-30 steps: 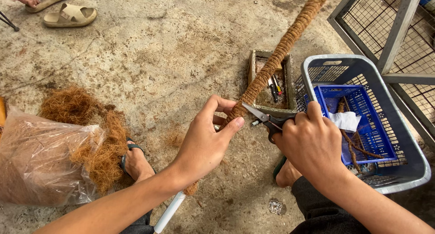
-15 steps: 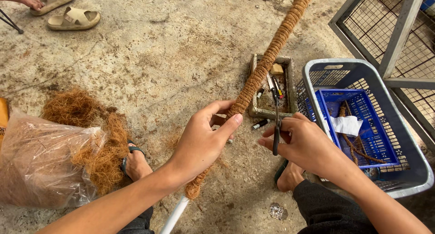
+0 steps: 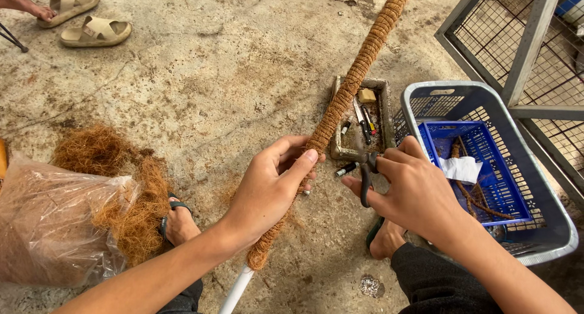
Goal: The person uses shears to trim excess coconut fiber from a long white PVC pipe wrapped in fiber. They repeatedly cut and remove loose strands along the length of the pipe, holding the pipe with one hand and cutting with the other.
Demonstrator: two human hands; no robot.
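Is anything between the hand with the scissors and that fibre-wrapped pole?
Nothing visible. The right hand holds the scissors beside the pole, across open floor; the left hand already grips it.

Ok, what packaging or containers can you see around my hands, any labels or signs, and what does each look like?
Clear plastic bag: far left on the floor, crumpled, brown coconut fibre spilling out.
Grey plastic basket: right of the right hand, rectangular, slotted walls.
Blue basket: inside the grey one, smaller, lattice walls.
Small tray: behind the fibre-wrapped pole, rectangular, dirty, holding small tools.
No signs or screens.
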